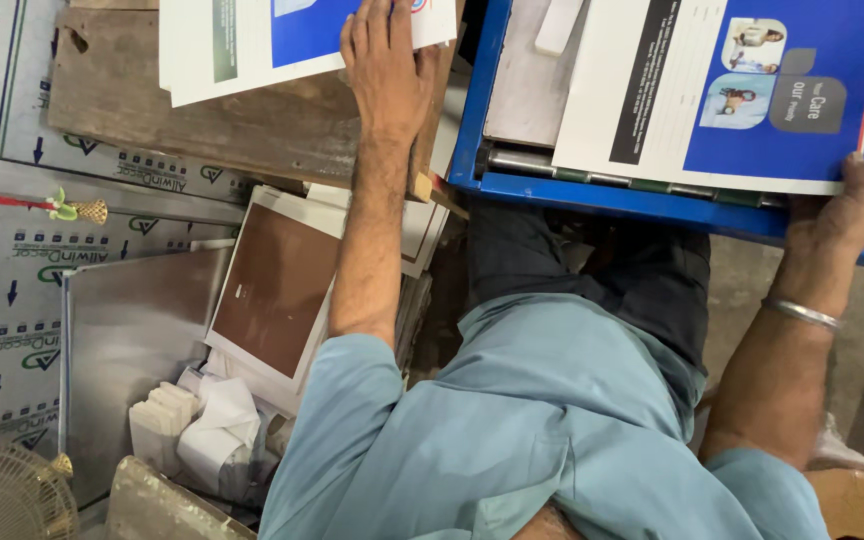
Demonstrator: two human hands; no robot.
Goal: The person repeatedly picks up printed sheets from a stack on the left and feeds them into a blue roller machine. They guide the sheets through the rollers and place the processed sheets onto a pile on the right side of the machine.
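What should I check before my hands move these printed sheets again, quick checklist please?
1. Left hand flat on the printed sheet over the wooden board: ok.
2. Right hand at the edge of the blue-and-white sheet: ok.
3. That sheet lying on the blue machine frame: ok.
4. Sheet's corner at the hand undamaged: cannot tell.
5. Brown panel below out of the way: ok.

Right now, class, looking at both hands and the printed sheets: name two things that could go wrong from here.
The left hand presses a printed sheet overhanging the wooden board; it might bend or slip off.

The right hand grips only the corner of the blue-and-white sheet on the blue machine; the sheet may skew.
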